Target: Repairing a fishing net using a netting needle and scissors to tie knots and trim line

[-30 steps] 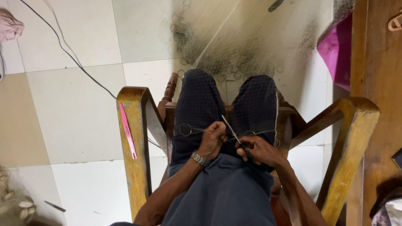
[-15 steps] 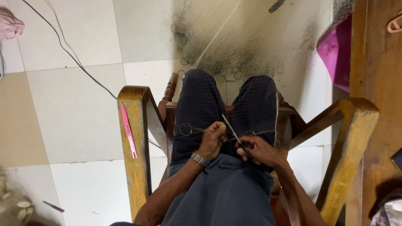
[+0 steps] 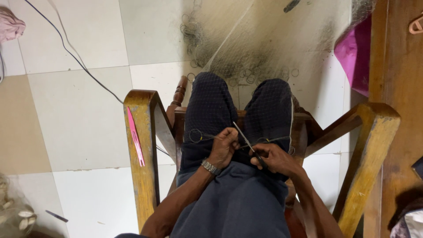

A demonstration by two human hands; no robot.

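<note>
I sit in a wooden armchair (image 3: 142,132) with a fine fishing net (image 3: 246,48) spread over my dark-trousered knees and out onto the tiled floor. My left hand (image 3: 224,146), with a metal watch on its wrist, pinches the net's edge cord with small rings (image 3: 195,135) on my lap. My right hand (image 3: 274,158) grips a thin dark netting needle (image 3: 246,142) that points up and left toward my left hand. Both hands are close together over my thighs.
A pink plastic netting needle (image 3: 135,136) lies on the left armrest. A dark cable (image 3: 75,57) runs across the floor tiles. A magenta cloth (image 3: 354,53) and wooden furniture (image 3: 396,66) stand at right. A bundle with pale floats (image 3: 15,211) sits bottom left.
</note>
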